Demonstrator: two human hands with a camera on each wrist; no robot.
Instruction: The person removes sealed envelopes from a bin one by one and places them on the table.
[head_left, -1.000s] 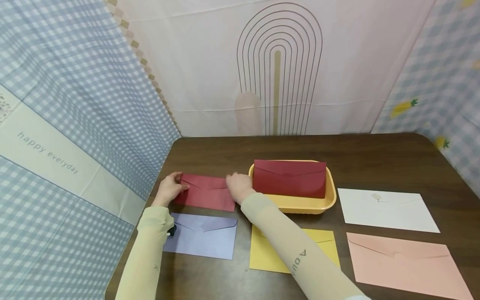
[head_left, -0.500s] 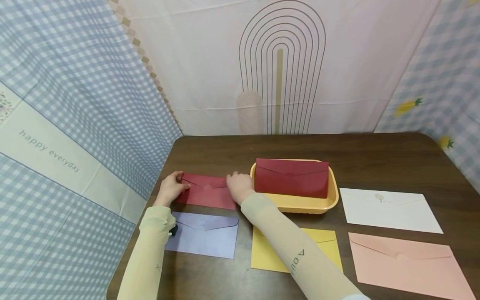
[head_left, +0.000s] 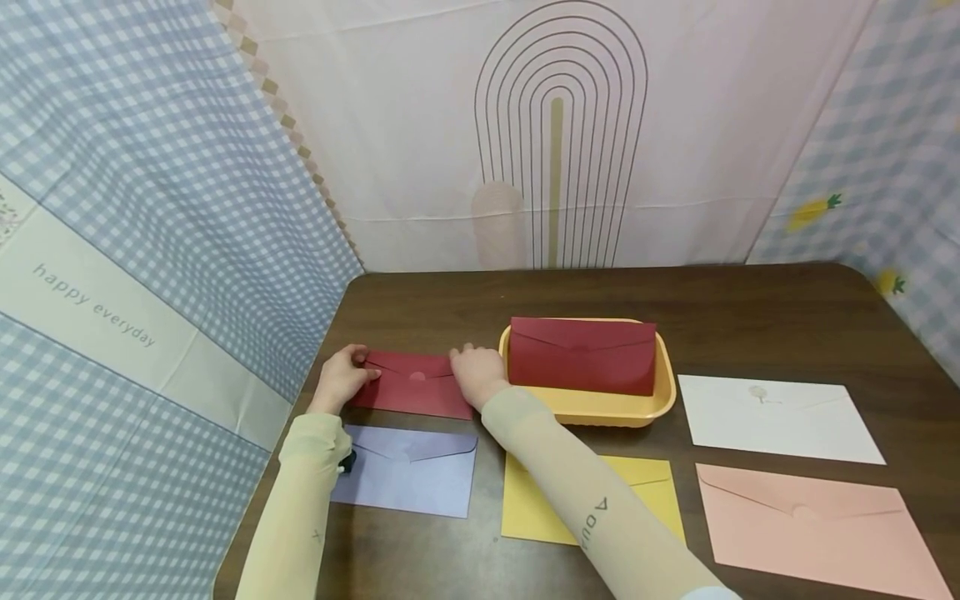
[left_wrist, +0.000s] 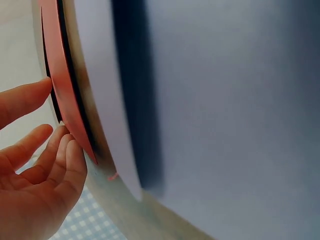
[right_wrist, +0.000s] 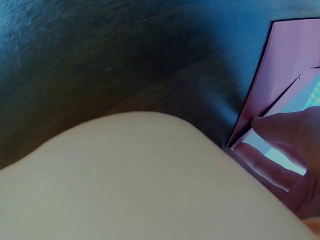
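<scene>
A red envelope [head_left: 416, 387] lies flap side up at the left of the table, a hand at either end. My left hand [head_left: 341, 379] holds its left end; in the left wrist view a fingertip [left_wrist: 42, 87] meets the paper and the other fingers bend at its edge. At the upper right corner my right hand [head_left: 477, 373] pinches it, thumb [right_wrist: 270, 126] on top and fingers below. Just nearer to me lies a lavender envelope [head_left: 408, 475], partly covered by my left sleeve. A darker red envelope [head_left: 581, 358] leans upright in a yellow tray [head_left: 592, 407], right of my right hand.
A yellow envelope [head_left: 525, 508] lies partly under my right forearm. On the right side, a white envelope [head_left: 780, 421] with a small tree print lies behind a pink envelope [head_left: 817, 525]. Checked curtains [head_left: 187, 167] hang beside the brown table [head_left: 720, 312].
Both hands keep their places on the red envelope. The view shifts slightly; the other envelopes and the tray stay put.
</scene>
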